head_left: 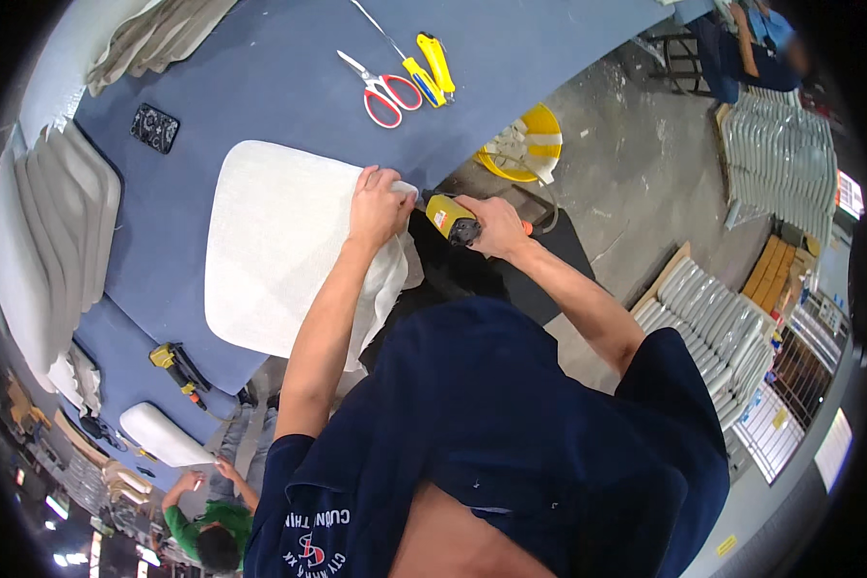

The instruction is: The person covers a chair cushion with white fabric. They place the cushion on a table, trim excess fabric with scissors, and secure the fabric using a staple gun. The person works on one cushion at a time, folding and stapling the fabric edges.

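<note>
A white cloth-covered seat pad (pixel 279 246) lies on the blue-grey table, its loose cloth hanging past the near right edge. My left hand (pixel 380 204) is closed on the cloth at the pad's right corner, fingers bent over the edge. In my right hand (pixel 499 227) is a yellow and black staple gun (pixel 447 218), its nose pointing at that same corner, close beside my left fingers. Whether the nose touches the cloth I cannot tell. An orange fitting and an air hose (pixel 553 207) show behind the right hand.
Red-handled scissors (pixel 381 94), a yellow screwdriver (pixel 422 81), a yellow cutter knife (pixel 435 62) and a phone (pixel 154 128) lie on the table (pixel 289 58). Stacked pads (pixel 53 222) line the left. A yellow bucket (pixel 546 144) stands beyond the table edge. A co-worker (pixel 207 520) sits lower left.
</note>
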A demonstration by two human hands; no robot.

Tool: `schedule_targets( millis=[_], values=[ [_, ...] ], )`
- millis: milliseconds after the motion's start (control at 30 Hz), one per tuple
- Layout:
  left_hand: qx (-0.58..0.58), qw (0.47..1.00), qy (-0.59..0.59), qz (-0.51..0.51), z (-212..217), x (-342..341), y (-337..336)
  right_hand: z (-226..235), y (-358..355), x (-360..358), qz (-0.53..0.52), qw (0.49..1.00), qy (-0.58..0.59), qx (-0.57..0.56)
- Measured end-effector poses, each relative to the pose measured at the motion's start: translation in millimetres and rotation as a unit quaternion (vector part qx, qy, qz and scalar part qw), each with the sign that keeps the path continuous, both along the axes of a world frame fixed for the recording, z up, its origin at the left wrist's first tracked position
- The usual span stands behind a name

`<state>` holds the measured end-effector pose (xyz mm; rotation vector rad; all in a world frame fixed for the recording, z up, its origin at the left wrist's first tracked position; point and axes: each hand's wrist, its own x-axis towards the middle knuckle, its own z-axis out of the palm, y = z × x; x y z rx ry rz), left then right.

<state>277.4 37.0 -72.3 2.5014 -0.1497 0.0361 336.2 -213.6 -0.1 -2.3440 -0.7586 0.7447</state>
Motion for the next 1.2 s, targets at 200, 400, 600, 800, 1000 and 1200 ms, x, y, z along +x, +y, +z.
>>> schedule_targets(
  millis=[200, 400, 600, 800, 1000, 1200],
  values=[
    [0.013, 1.0, 0.001, -0.008, -7, 1, 5, -19, 2, -35, -0.036, 0.999, 0.022, -0.002],
    [0.006, 1.0, -0.003, -0.015, -8, 2, 6, -28, 7, -42, -0.058, 0.998, 0.018, -0.005],
    [0.001, 1.0, -0.005, -0.013, -3, 3, 5, -21, 11, -41, -0.041, 0.999, 0.023, 0.002],
    [-0.008, 1.0, -0.006, -0.005, -3, 4, 5, -24, 15, -44, -0.028, 0.999, 0.032, -0.033],
    [-0.005, 1.0, 0.001, -0.007, -4, 5, 5, -14, 26, -40, -0.033, 0.997, 0.034, -0.061],
    [-0.017, 0.999, 0.012, -0.031, -4, 8, 7, -33, 20, -40, -0.048, 0.996, 0.041, -0.068]
  ],
)
